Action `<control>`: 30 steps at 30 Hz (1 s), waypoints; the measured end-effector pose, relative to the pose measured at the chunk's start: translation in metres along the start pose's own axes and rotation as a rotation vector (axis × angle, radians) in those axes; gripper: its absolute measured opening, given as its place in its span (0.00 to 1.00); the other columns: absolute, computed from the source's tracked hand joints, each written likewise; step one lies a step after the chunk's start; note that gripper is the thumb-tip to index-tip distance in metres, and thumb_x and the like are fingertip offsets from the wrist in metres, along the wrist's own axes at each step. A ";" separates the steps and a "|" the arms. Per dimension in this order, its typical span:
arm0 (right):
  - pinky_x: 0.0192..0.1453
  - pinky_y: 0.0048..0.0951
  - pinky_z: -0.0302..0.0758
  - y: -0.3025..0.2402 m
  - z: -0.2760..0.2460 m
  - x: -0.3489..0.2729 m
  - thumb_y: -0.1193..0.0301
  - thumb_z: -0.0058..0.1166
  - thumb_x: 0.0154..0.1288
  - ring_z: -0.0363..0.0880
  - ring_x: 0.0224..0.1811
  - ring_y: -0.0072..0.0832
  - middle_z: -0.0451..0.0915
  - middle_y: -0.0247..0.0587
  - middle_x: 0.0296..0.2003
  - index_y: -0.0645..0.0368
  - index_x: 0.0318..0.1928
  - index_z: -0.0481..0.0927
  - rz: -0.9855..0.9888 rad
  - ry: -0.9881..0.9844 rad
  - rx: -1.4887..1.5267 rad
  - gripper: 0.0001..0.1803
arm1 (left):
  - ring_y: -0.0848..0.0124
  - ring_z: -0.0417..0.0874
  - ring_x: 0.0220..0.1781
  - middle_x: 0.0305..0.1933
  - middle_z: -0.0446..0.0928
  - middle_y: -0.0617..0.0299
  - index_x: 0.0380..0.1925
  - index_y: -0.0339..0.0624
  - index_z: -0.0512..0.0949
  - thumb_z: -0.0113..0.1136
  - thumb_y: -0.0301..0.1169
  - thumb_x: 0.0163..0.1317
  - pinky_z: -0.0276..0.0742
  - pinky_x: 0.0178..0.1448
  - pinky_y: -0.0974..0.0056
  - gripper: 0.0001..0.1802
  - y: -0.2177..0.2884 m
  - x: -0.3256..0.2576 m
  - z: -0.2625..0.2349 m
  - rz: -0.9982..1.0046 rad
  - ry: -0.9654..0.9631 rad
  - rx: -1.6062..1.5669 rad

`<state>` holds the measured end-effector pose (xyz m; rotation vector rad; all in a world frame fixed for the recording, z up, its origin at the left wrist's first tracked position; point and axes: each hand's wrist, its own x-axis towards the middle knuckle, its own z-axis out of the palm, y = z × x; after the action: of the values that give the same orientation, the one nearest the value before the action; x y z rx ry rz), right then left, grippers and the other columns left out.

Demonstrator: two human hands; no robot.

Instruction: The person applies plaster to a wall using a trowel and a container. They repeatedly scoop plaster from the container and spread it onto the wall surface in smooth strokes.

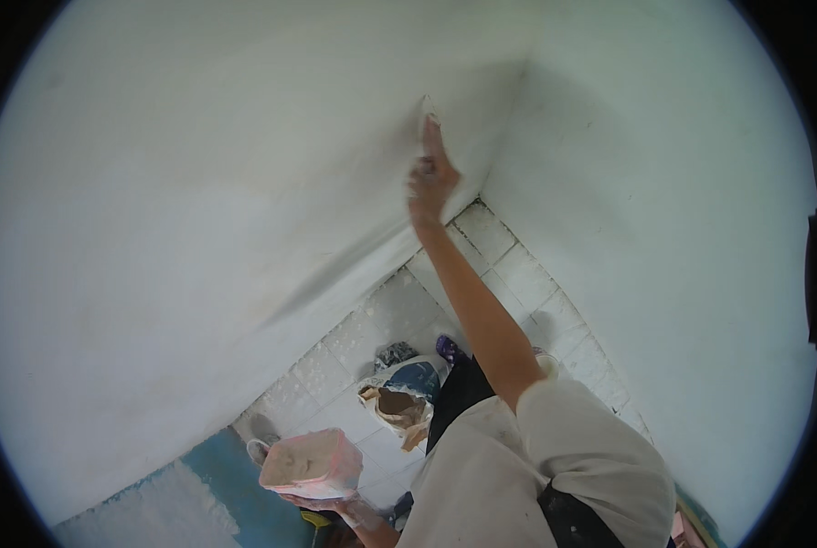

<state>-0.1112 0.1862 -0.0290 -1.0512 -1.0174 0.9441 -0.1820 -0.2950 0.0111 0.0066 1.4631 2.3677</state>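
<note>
Just beyond right hand [434, 190], at white wall [207, 210]: thin pale blade-like tool [428, 107], gripped in curled fingers, one stretched along it. Atop left hand [337, 504]: pink tub [346, 464] of pale paste, supported from below. Past tub, rightward: open bag [416, 376] on floor tiles [322, 373].

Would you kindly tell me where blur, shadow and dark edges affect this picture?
All in the head view: the right hand looks slightly blurred; a soft shadow streaks the wall below and left of it; the floor tiles look crisper; black corners frame the fisheye image.
</note>
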 end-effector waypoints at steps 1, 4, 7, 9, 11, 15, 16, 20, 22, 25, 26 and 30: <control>0.45 0.14 0.69 0.004 0.005 -0.001 0.88 0.41 0.49 0.77 0.51 0.25 0.76 0.43 0.56 0.60 0.61 0.72 -0.079 0.019 -0.072 0.35 | 0.56 0.67 0.65 0.66 0.63 0.56 0.66 0.51 0.60 0.35 0.63 0.64 0.67 0.65 0.45 0.38 -0.001 -0.001 0.000 -0.005 -0.004 -0.002; 0.59 0.20 0.67 -0.002 0.002 -0.071 0.88 0.43 0.49 0.71 0.63 0.36 0.69 0.46 0.63 0.58 0.63 0.71 -0.026 -0.188 -0.151 0.36 | 0.56 0.67 0.65 0.66 0.63 0.56 0.66 0.51 0.60 0.35 0.63 0.64 0.67 0.65 0.45 0.38 -0.009 -0.009 -0.004 -0.013 -0.001 -0.009; 0.45 0.30 0.73 0.063 -0.028 -0.087 0.77 0.43 0.62 0.79 0.44 0.34 0.80 0.43 0.45 0.61 0.57 0.74 0.551 -0.099 0.367 0.21 | 0.56 0.67 0.65 0.66 0.63 0.56 0.66 0.51 0.60 0.35 0.63 0.64 0.68 0.65 0.45 0.38 -0.002 -0.028 -0.001 -0.002 0.032 0.000; 0.27 0.43 0.73 0.120 -0.039 -0.035 0.70 0.42 0.66 0.77 0.26 0.42 0.80 0.44 0.33 0.65 0.43 0.80 0.728 0.408 1.054 0.15 | 0.56 0.67 0.65 0.65 0.64 0.56 0.66 0.51 0.61 0.35 0.63 0.64 0.68 0.65 0.45 0.38 0.001 -0.025 0.005 -0.018 0.011 -0.001; 0.22 0.54 0.69 0.150 -0.084 0.033 0.65 0.45 0.64 0.74 0.23 0.46 0.77 0.48 0.31 0.63 0.33 0.74 0.855 -0.021 0.537 0.12 | 0.56 0.68 0.65 0.65 0.64 0.57 0.66 0.51 0.61 0.35 0.63 0.64 0.69 0.64 0.46 0.38 0.007 -0.027 0.014 -0.032 -0.006 -0.011; 0.17 0.47 0.67 0.077 -0.099 0.083 0.66 0.48 0.62 0.72 0.19 0.36 0.72 0.39 0.23 0.59 0.29 0.71 0.818 -0.091 0.697 0.10 | 0.57 0.68 0.64 0.65 0.64 0.57 0.66 0.51 0.61 0.35 0.63 0.64 0.69 0.64 0.46 0.38 0.022 -0.042 0.021 -0.037 0.028 -0.032; 0.18 0.43 0.67 0.054 -0.103 0.083 0.67 0.49 0.62 0.72 0.19 0.34 0.71 0.37 0.22 0.59 0.28 0.71 0.740 -0.098 0.750 0.09 | 0.57 0.68 0.64 0.65 0.64 0.57 0.66 0.51 0.61 0.35 0.63 0.64 0.69 0.64 0.46 0.38 0.026 -0.041 0.023 -0.049 0.019 -0.038; 0.22 0.23 0.70 -0.083 -0.031 -0.004 0.73 0.51 0.60 0.72 0.24 0.23 0.74 0.32 0.27 0.62 0.32 0.74 0.408 -0.060 0.717 0.05 | 0.57 0.68 0.64 0.65 0.64 0.57 0.66 0.51 0.61 0.35 0.63 0.65 0.70 0.63 0.47 0.38 0.061 -0.055 0.003 -0.049 0.033 -0.087; 0.28 0.18 0.71 -0.127 -0.004 -0.074 0.76 0.51 0.59 0.72 0.28 0.19 0.76 0.32 0.32 0.65 0.40 0.77 0.261 -0.210 0.482 0.09 | 0.57 0.69 0.64 0.65 0.65 0.57 0.66 0.51 0.61 0.35 0.63 0.65 0.70 0.63 0.47 0.38 0.082 -0.045 -0.015 -0.075 -0.022 -0.122; 0.35 0.20 0.72 -0.159 0.006 -0.197 0.78 0.53 0.59 0.72 0.33 0.20 0.75 0.35 0.37 0.65 0.44 0.76 0.319 -0.442 0.307 0.11 | 0.58 0.69 0.64 0.64 0.65 0.57 0.66 0.51 0.61 0.35 0.63 0.65 0.71 0.63 0.47 0.38 0.118 -0.036 -0.062 -0.070 -0.079 -0.191; 0.38 0.24 0.74 -0.169 -0.006 -0.239 0.76 0.54 0.60 0.73 0.36 0.22 0.75 0.36 0.40 0.63 0.47 0.75 0.390 -0.475 0.414 0.14 | 0.58 0.69 0.64 0.64 0.65 0.57 0.66 0.51 0.61 0.35 0.63 0.65 0.71 0.63 0.47 0.38 0.130 -0.029 -0.072 -0.071 -0.097 -0.215; 0.51 0.37 0.78 -0.299 -0.059 -0.374 0.71 0.53 0.65 0.80 0.42 0.32 0.77 0.39 0.42 0.59 0.50 0.71 0.525 -0.695 0.664 0.14 | 0.58 0.69 0.63 0.64 0.65 0.57 0.65 0.51 0.61 0.35 0.63 0.65 0.72 0.62 0.47 0.38 0.185 -0.007 -0.137 -0.014 -0.226 -0.397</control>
<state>-0.1143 -0.2495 0.1775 -0.4099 -0.8635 2.0042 -0.2563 -0.4903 0.1091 0.1566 0.8744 2.5087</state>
